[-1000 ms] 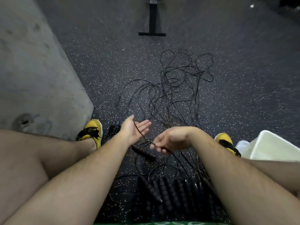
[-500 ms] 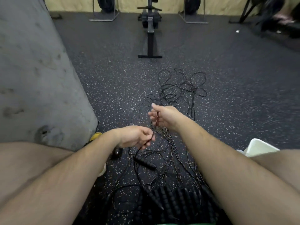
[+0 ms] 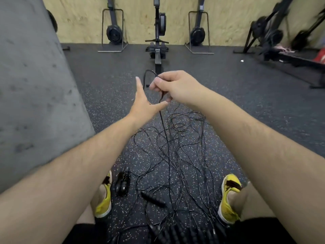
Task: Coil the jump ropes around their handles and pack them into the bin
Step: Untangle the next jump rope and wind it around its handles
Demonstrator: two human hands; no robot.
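Black jump ropes [image 3: 173,138] lie tangled, uncoiled; one ribbed handle [image 3: 153,199] loose.

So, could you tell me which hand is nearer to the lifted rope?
Right. The right hand pinches the lifted rope; the left hand, spread flat, sits close beside it.

A gym is shown, a training hall rather than a home room. The floor [image 3: 237,88] is covered throughout in dark rubber matting flecked with pale specks. A rowing machine [image 3: 159,50] is set out flat on it, and an upright rower [image 3: 113,30] is stored to its left and a second upright rower [image 3: 198,30] to its right, against a bare plywood wall [image 3: 140,18]. Further black equipment [image 3: 269,32] is leaned at the far right, too blurred to be identified. A rough concrete pillar [image 3: 35,85] is seen at the left. Thin black jump ropes [image 3: 177,147] are spread in a tangle over the matting — their ribbed handles [image 3: 184,233] are gathered at the near edge.
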